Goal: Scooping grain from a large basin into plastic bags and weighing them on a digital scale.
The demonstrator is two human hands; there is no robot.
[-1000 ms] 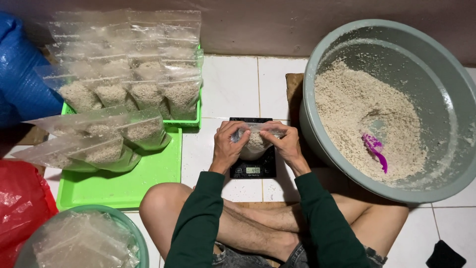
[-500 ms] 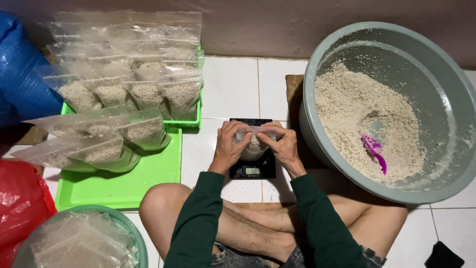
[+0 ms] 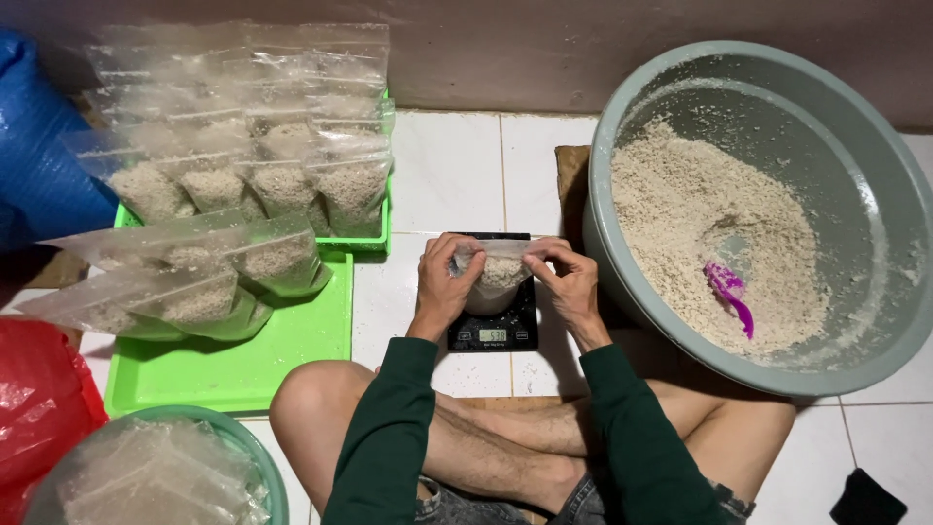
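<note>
A small clear plastic bag [image 3: 500,272] part-filled with pale grain rests on a black digital scale [image 3: 494,332] on the white tiled floor. My left hand [image 3: 446,285] pinches the bag's top edge on the left. My right hand [image 3: 567,283] pinches the same edge on the right, fingers pressed along the seal. Both arms wear dark green sleeves. My crossed bare legs lie just below the scale.
A large grey-green basin [image 3: 622,146] of grain with a purple scoop [image 3: 731,295] sits at the right. Green trays [image 3: 243,355] at the left hold several filled bags [image 3: 243,175]. A bowl of empty bags [image 3: 155,476], a red bag [image 3: 39,408] and a blue sack [image 3: 39,165] are at the left.
My fingers have shifted slightly along the top edge of the bag; the bag stays on the scale. Nothing else has moved.
</note>
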